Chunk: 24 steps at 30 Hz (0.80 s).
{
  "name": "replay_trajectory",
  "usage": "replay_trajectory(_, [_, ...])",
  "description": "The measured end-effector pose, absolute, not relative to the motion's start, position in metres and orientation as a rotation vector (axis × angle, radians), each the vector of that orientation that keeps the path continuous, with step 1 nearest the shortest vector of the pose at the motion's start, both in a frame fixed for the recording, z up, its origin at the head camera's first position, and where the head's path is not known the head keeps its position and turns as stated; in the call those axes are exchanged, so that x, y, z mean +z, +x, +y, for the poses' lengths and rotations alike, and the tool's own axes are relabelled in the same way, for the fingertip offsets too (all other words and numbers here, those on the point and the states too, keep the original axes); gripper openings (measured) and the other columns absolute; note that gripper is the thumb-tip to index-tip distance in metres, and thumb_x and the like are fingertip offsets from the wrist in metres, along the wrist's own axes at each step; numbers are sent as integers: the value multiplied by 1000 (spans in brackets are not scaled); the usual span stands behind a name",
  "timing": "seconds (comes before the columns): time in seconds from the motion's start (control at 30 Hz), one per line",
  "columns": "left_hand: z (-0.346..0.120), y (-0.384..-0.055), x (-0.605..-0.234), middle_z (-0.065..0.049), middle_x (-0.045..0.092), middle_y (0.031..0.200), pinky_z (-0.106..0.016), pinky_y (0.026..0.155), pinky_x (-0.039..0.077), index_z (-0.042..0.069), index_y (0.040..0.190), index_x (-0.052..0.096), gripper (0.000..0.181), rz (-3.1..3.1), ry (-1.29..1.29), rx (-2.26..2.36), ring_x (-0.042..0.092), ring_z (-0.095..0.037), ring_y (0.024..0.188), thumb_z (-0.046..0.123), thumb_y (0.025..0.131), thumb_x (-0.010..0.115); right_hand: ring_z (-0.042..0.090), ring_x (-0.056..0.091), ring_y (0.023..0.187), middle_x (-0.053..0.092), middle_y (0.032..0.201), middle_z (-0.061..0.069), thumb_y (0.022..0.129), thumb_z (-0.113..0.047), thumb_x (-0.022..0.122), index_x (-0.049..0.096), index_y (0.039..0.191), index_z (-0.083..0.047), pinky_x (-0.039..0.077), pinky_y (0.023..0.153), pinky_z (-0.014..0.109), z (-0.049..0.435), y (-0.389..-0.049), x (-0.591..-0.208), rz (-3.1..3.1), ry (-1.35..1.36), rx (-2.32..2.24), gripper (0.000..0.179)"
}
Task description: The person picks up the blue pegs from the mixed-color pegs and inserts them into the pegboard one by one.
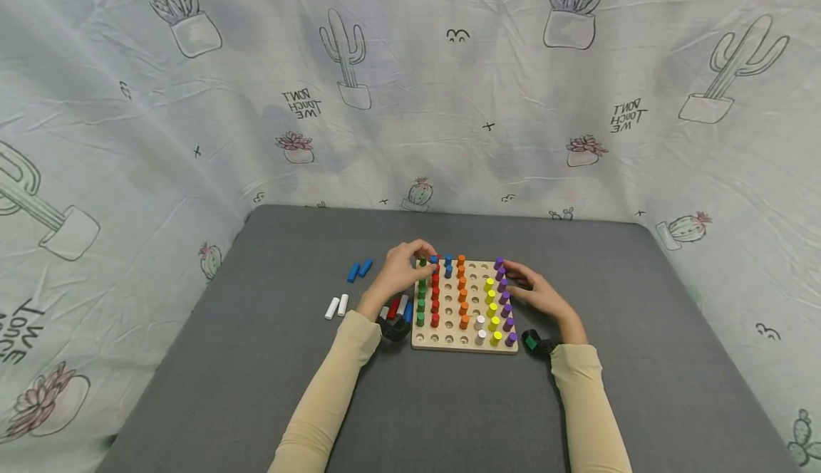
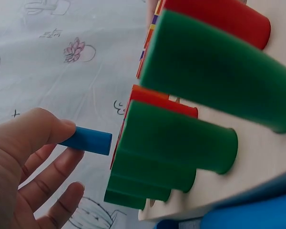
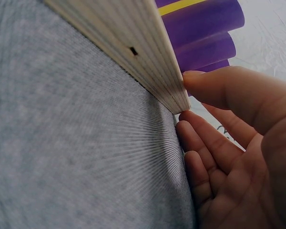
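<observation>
My left hand [image 1: 399,271] pinches a blue peg [image 2: 88,140] between thumb and fingers, over the far left corner of a wooden pegboard [image 1: 442,343]. Upright green pegs [image 2: 176,138] and red pegs [image 1: 435,307] stand in rows beside this hand. Two blue pegs [image 1: 448,271] are set at the far end of a row otherwise of bare holes. My right hand [image 1: 539,295] rests at the board's right edge, its thumb and fingertips against the side [image 3: 148,52], fingers loosely bent. Purple pegs [image 3: 205,52] line that edge.
Orange pegs [image 1: 463,295], yellow pegs [image 1: 492,310] and two white pegs [image 1: 481,337] also stand in the board. Loose blue pegs [image 1: 353,272] and white pegs [image 1: 331,308] lie on the grey table [image 1: 288,281] to the left. More loose pegs, one red [image 1: 393,308], lie near my left wrist.
</observation>
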State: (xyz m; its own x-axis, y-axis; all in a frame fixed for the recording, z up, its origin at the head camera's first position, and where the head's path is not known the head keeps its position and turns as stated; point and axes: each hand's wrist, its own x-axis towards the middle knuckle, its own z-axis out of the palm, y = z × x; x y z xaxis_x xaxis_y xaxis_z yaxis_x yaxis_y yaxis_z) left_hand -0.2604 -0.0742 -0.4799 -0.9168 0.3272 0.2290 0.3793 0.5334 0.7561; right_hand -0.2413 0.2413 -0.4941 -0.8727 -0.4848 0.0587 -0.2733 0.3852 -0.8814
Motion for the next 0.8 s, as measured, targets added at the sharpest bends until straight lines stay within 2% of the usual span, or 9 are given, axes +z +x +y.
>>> replay_trajectory(0.1, [-71, -262, -481, 5, 62, 94, -46, 94, 33, 22, 99, 62, 14, -2710, -641, -1351, 55, -28, 95, 26, 86, 67, 48, 37, 122, 34, 139, 31, 91, -2, 54, 31, 139, 10, 30, 99, 60, 242, -243, -497, 2434, -671, -1495, 54])
replay_trajectory(0.3, [-64, -263, -480, 3, 63, 94, -45, 91, 32, 16, 102, 63, 19, -2755, -680, -1313, 53, -27, 94, 25, 86, 67, 49, 37, 122, 34, 139, 32, 91, -1, 53, 31, 138, 11, 29, 99, 60, 241, -242, -494, 2434, -676, -1501, 54])
replay_trajectory(0.5, [-57, -264, -483, 3, 62, 91, -47, 95, 30, 17, 101, 62, 18, -2786, -742, -1259, 52, -25, 94, 25, 85, 67, 50, 36, 122, 34, 139, 33, 91, 0, 53, 30, 138, 12, 29, 100, 60, 241, -241, -493, 2444, -677, -1491, 53])
replay_trajectory(0.63, [-55, -264, -487, 3, 61, 90, -48, 96, 29, 13, 102, 62, 20, -2778, -785, -1262, 52, -24, 93, 24, 85, 67, 50, 36, 122, 33, 139, 33, 91, 0, 53, 30, 138, 12, 28, 100, 60, 241, -241, -493, 2438, -672, -1492, 53])
replay_trajectory(0.8, [-54, -264, -489, 5, 62, 91, -51, 103, 22, 13, 102, 62, 21, -2773, -796, -1233, 52, -21, 92, 26, 85, 67, 49, 36, 122, 34, 139, 33, 91, 0, 53, 31, 138, 12, 28, 100, 60, 241, -242, -493, 2432, -670, -1495, 53])
